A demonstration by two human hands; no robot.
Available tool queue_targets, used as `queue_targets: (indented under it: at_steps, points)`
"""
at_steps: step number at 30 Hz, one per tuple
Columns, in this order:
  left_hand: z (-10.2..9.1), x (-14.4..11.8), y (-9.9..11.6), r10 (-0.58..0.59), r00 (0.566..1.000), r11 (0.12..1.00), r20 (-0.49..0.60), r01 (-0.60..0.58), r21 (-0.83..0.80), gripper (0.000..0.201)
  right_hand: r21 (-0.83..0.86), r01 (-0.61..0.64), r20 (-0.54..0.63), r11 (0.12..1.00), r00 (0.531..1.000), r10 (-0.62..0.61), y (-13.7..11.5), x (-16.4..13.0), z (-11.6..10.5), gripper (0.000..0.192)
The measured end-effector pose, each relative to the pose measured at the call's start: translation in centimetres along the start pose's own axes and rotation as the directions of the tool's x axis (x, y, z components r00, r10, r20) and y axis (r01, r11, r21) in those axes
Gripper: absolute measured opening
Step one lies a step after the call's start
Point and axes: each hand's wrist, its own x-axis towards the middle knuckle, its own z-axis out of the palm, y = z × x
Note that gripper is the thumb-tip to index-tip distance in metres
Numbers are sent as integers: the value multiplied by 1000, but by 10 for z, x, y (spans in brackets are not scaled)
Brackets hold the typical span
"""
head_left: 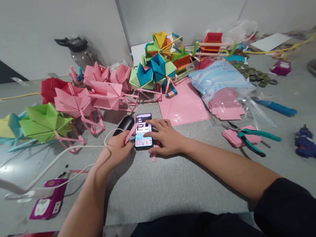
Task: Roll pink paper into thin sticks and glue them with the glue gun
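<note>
A lit smartphone (144, 137) lies on the grey table between my hands. My left hand (119, 149) is closed at the phone's left side, with a pink paper strip (131, 133) pinched between thumb and fingers. Over the phone's right edge, my right hand (168, 137) has its fingers spread, the tips at the screen. Another pink strip (155, 158) shows partly beneath that hand; whether the hand touches it is hidden. Behind my left hand sits a dark oblong case (123, 125). White cables (72, 148) run past my left wrist.
Folded pink paper models (106, 95) and a green one (46, 122) line the back left. Pink sheets (183, 103) and a plastic bag (218, 78) lie behind my right hand. Green-handled pliers (251, 143), a blue cutter (277, 107) and a glue gun (308, 146) are at right.
</note>
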Motion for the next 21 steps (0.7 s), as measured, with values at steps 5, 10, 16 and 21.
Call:
queue_targets:
  at_steps: [5, 10, 16, 21]
  points:
    - [2, 2, -3, -8, 1000, 1000, 5, 8, 16, 40, 27, -40, -38, 999, 998, 41, 2, -1, -1, 71]
    - [5, 4, -7, 6, 1000, 999, 31, -7, 31, 39, 26, -24, -25, 999, 999, 24, 1, -1, -1, 70]
    - [6, 5, -9, 5, 999, 1000, 36, -6, 18, 44, 11, -25, -36, 1000, 999, 25, 1, -1, 0, 71]
    - [4, 5, -7, 5, 998, 1000, 56, -6, 12, 42, 22, -27, -31, 999, 999, 28, 1, -1, -2, 69]
